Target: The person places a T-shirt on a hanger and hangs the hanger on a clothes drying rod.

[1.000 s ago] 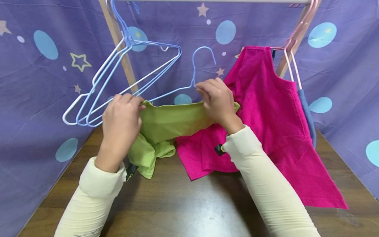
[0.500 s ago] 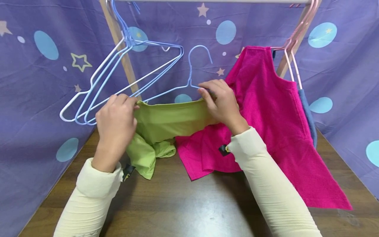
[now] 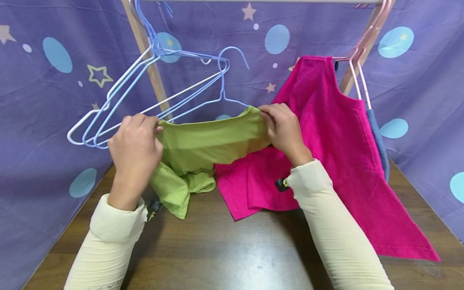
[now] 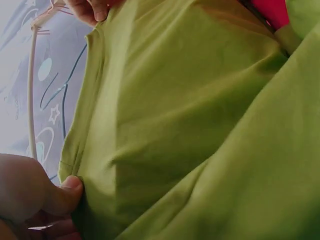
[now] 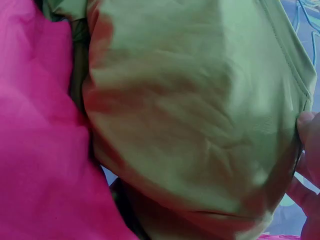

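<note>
A green garment [image 3: 210, 141] is stretched between my two hands, its lower folds hanging down to the table. My left hand [image 3: 134, 149] pinches its upper left edge, and my right hand [image 3: 286, 131] pinches the upper right corner. Behind that edge a light blue wire hanger [image 3: 222, 86] rises, hook up; its lower part is hidden by the cloth. In the left wrist view the left thumb [image 4: 72, 185] presses on the hemmed edge. The right fingertips [image 5: 306, 122] hold the cloth's border in the right wrist view.
Several blue and white hangers [image 3: 152, 56] hang from the rack's left side. On the right, a magenta dress [image 3: 333, 161] hangs on a pink hanger [image 3: 355, 52], with a blue garment [image 3: 378, 137] behind it. A brown wooden table [image 3: 232, 249] lies below.
Both hands have spread apart, pulling the green garment's edge wider. The blue hanger has shifted left and slightly up, and my right hand now grips the garment's corner lower and further right.
</note>
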The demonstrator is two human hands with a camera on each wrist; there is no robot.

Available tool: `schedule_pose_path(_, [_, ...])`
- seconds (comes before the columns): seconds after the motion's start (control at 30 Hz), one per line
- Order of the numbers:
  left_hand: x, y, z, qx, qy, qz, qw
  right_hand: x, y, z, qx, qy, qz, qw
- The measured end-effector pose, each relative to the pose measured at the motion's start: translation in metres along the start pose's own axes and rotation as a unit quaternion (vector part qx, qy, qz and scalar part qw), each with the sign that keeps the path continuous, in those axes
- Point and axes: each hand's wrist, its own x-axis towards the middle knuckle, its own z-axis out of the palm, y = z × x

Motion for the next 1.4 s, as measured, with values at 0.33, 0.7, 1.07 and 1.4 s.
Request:
schedule_pose_path(0.33, [0.005,0.006,0.002,-0.005,-0.046,0.033,0.9984,-0.005,-0.005,0.009,-0.044,0.049,0.002,0.9978])
schedule_pose_path(0.7, [0.007,0.016,0.017,-0.042,0.016,0.056,0.9974,-0.006,-0.005,0.013,-0.053,0.057,-0.024,0.9967])
schedule_pose_path(1.07, [0.007,0.013,0.014,-0.047,0.038,0.012,0.9981,-0.013,0.007,0.012,-0.117,0.033,-0.051,0.9913])
schedule_pose_path(1.4, [0.008,0.012,0.016,-0.037,0.044,-0.009,0.9983,-0.020,0.010,0.011,-0.100,-0.006,-0.021,0.9948])
